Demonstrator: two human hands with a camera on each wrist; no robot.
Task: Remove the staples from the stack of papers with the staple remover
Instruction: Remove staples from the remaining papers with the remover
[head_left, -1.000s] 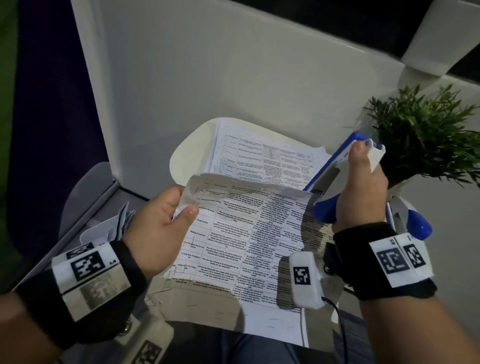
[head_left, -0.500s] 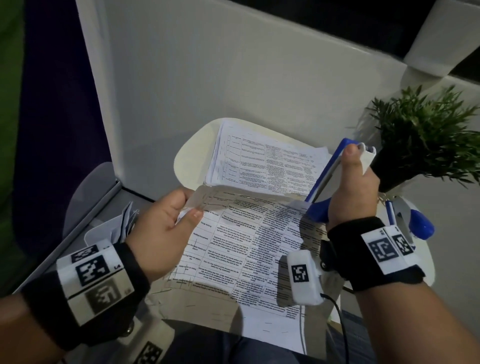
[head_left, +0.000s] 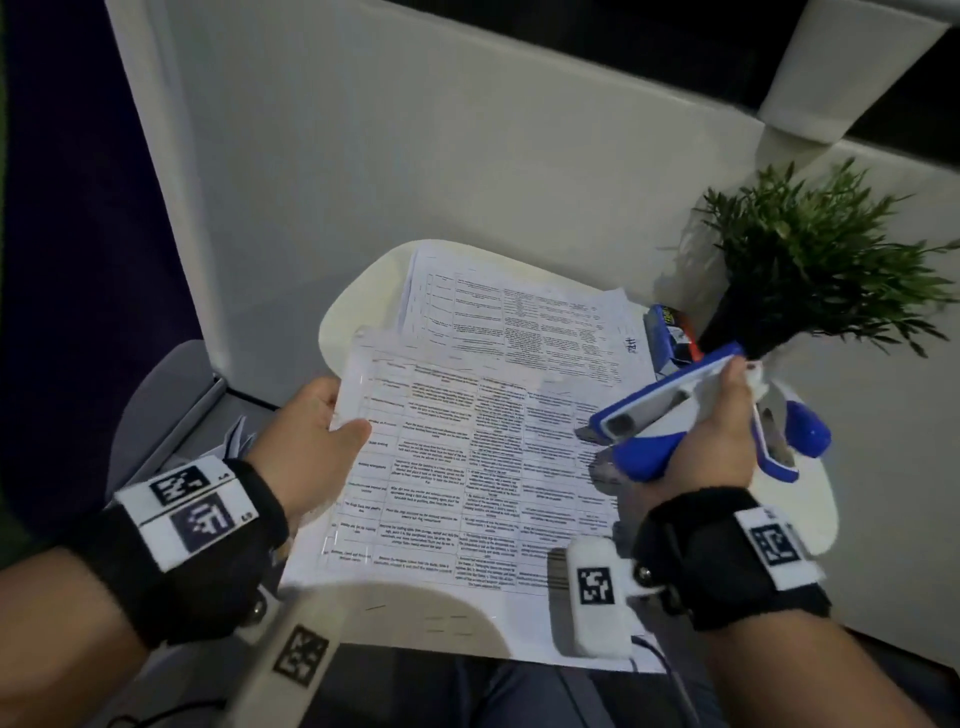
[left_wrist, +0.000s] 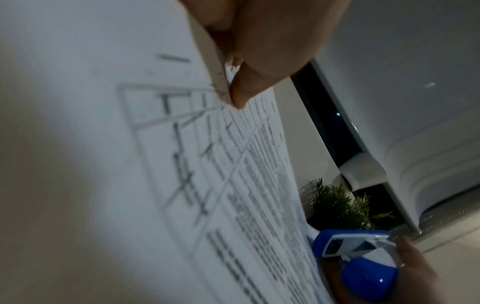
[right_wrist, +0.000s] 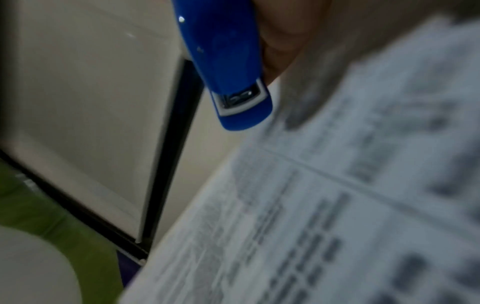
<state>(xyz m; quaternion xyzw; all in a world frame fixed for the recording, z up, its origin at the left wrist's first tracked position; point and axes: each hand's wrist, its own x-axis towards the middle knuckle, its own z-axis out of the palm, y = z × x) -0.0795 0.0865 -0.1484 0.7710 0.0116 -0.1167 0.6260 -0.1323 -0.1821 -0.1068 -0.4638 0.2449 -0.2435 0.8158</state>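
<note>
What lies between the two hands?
In the head view, only the printed sheet spans from the left hand to the right hand, which holds the blue tool.

matt printed paper sheets (head_left: 467, 467), glossy blue plastic staple remover (head_left: 644, 457)

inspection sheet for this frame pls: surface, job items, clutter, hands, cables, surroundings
Surface: small white table, mostly covered by paper.
Job's things: printed sheets lifted at their left edge; paper stack behind; blue and white staple tool clear of the sheets; loose staples on the near table edge.
Clutter: potted plant; small blue box; second blue tool.
Grippers: left hand pinches the sheets' edge; right hand grips the staple tool.
Cables: thin cable from the right wrist camera.
Surroundings: white partition panels.
</note>
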